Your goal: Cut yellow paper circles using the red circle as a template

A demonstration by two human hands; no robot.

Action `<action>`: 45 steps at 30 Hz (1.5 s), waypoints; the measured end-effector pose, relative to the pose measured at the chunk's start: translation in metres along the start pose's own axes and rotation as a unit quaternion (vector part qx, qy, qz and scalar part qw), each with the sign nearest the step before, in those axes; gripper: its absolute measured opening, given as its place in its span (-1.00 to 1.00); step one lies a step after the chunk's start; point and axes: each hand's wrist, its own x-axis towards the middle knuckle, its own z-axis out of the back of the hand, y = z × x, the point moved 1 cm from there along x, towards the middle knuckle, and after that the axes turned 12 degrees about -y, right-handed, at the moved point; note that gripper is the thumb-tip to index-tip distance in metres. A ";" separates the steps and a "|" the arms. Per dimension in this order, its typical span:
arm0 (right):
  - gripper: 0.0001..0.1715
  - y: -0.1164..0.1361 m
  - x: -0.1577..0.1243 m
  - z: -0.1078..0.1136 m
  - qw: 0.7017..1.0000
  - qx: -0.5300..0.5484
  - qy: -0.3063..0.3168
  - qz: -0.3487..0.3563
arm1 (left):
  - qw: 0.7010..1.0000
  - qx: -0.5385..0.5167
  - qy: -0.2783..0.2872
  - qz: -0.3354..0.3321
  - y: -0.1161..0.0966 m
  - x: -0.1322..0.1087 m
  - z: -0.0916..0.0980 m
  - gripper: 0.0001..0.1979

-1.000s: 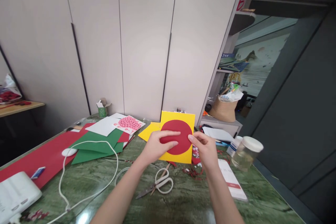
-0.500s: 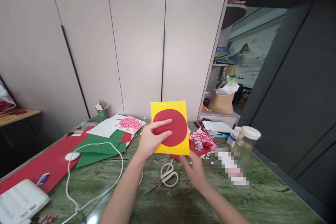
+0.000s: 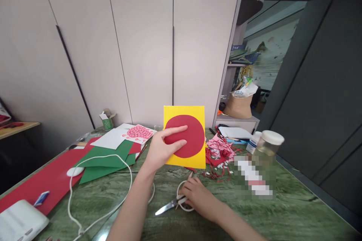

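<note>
My left hand (image 3: 162, 148) holds up a yellow card (image 3: 195, 160) with a red paper circle (image 3: 194, 135) on its face, thumb and fingers pinched on the card's left edge. Lower down, my right hand (image 3: 198, 196) rests on the green marble table (image 3: 254, 218), fingers curled over the white handles of a pair of scissors (image 3: 169, 206). The scissors lie flat with the blades pointing left.
Green sheets (image 3: 107, 156), a long red sheet (image 3: 42, 180), white paper and a pink dotted card (image 3: 138, 132) lie to the left. A white cable (image 3: 98, 180) loops across. Red and pink paper scraps (image 3: 219, 152), a jar (image 3: 268, 142) and a basket (image 3: 239, 107) are right.
My right hand let go of the yellow card and dropped to the scissors on the table. My left hand raised the card slightly and holds it alone.
</note>
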 end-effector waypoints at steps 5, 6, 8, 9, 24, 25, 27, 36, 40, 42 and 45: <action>-0.76 -0.007 -0.006 0.022 0.996 0.045 -0.061 -0.044 | 1.000 -0.007 -0.015 -0.009 -0.002 0.000 0.005 -0.63; -0.77 -0.013 -0.009 0.029 0.992 0.069 -0.079 -0.065 | 1.000 -0.010 -0.018 -0.009 -0.002 0.000 0.006 -0.62; -0.77 -0.029 -0.014 0.044 0.978 0.134 -0.119 -0.104 | 1.000 -0.017 -0.022 -0.011 -0.004 -0.001 0.008 -0.61; -0.77 -0.037 -0.015 0.053 0.965 0.174 -0.150 -0.128 | 0.999 -0.020 -0.024 -0.013 -0.004 -0.001 0.009 -0.60; -0.63 -0.011 0.027 0.156 0.718 0.521 -0.394 -0.239 | 0.998 0.041 0.019 -0.047 0.010 -0.008 -0.031 -0.63; -0.61 -0.011 0.027 0.154 0.713 0.536 -0.382 -0.242 | 0.998 0.043 0.021 -0.049 0.011 -0.009 -0.033 -0.63; -0.61 -0.013 0.026 0.151 0.704 0.551 -0.379 -0.239 | 0.997 0.044 0.027 -0.051 0.013 -0.011 -0.037 -0.63; -0.59 -0.014 0.024 0.153 0.702 0.507 -0.435 -0.246 | 0.995 0.066 0.028 -0.072 0.010 -0.014 -0.041 -0.62; -0.63 -0.011 0.022 0.155 0.711 0.486 -0.447 -0.241 | 0.996 0.042 0.022 -0.069 0.007 -0.015 -0.038 -0.48; -0.63 -0.011 0.021 0.155 0.714 0.487 -0.445 -0.233 | 0.997 0.026 0.027 -0.062 0.006 -0.015 -0.036 -0.36; -0.65 -0.014 0.019 0.154 0.714 0.488 -0.445 -0.233 | 0.997 -0.019 0.051 -0.055 0.006 -0.014 -0.033 -0.30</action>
